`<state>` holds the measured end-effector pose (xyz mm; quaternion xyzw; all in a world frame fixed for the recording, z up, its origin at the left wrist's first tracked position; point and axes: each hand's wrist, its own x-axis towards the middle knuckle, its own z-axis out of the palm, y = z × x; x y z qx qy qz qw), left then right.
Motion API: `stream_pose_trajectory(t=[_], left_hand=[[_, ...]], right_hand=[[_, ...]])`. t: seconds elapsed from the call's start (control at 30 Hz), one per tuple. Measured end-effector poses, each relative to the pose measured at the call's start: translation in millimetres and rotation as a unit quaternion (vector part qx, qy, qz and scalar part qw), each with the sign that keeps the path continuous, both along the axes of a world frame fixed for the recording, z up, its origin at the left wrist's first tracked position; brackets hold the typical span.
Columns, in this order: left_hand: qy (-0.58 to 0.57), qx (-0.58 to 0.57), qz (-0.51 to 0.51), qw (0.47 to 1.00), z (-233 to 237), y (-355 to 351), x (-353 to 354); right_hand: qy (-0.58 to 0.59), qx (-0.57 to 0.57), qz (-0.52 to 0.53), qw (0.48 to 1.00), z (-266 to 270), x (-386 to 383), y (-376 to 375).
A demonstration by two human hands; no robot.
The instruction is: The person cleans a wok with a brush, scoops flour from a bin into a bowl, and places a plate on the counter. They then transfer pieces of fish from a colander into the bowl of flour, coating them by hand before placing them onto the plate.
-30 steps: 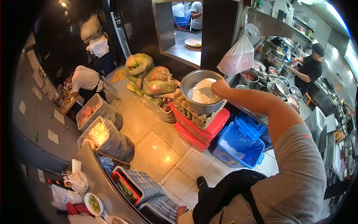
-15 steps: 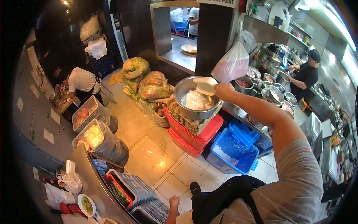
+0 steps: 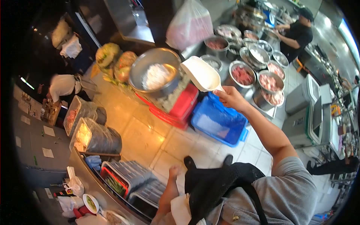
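Note:
My right hand [image 3: 230,98] grips the handle of a white plastic scoop [image 3: 201,75]. The scoop is raised with its hollow facing up, over the gap between a steel bowl and an open blue tub [image 3: 234,131]. White powder shows on the tub's floor. A white heap [image 3: 155,77] lies in the steel bowl [image 3: 137,71], which rests on egg trays above a red container [image 3: 184,103]. My left hand [image 3: 173,172] hangs low beside my apron, near the grey crates; its fingers are blurred.
Steel pots of cut meat [image 3: 243,75] crowd the counter at right, under a hanging plastic bag [image 3: 190,26]. One person [image 3: 298,35] works there and another [image 3: 64,88] bends at far left. Lined bins [image 3: 108,140], grey crates [image 3: 127,170] and bagged vegetables [image 3: 108,54] line the left side.
My right hand has moved the scoop out of the steel bowl, rightward and toward me, its hollow now showing. My view has turned to the right. My left arm shows more.

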<state>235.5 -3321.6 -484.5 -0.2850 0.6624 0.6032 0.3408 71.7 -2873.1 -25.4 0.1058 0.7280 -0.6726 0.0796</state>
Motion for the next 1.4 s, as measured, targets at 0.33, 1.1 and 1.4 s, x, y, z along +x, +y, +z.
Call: stream_pose_trajectory(t=[0.33, 1.1, 1.4], left_hand=[[-0.082, 0.130, -0.033, 0.988, 8.7, 289.1, -74.5], [0.154, 0.211, 0.111, 0.959, -126.9, 367.9, -64.0], [0.059, 0.200, 0.040, 0.977, -116.8, 357.6, -66.7]], right_hand=[[-0.259, 0.069, -0.018, 0.963, -238.4, 175.1, 120.6], [-0.365, 0.459, 0.316, 0.746, -889.8, 95.6, 152.6], [-0.134, 0.396, 0.277, 0.865, -976.7, 71.2, 125.3]])
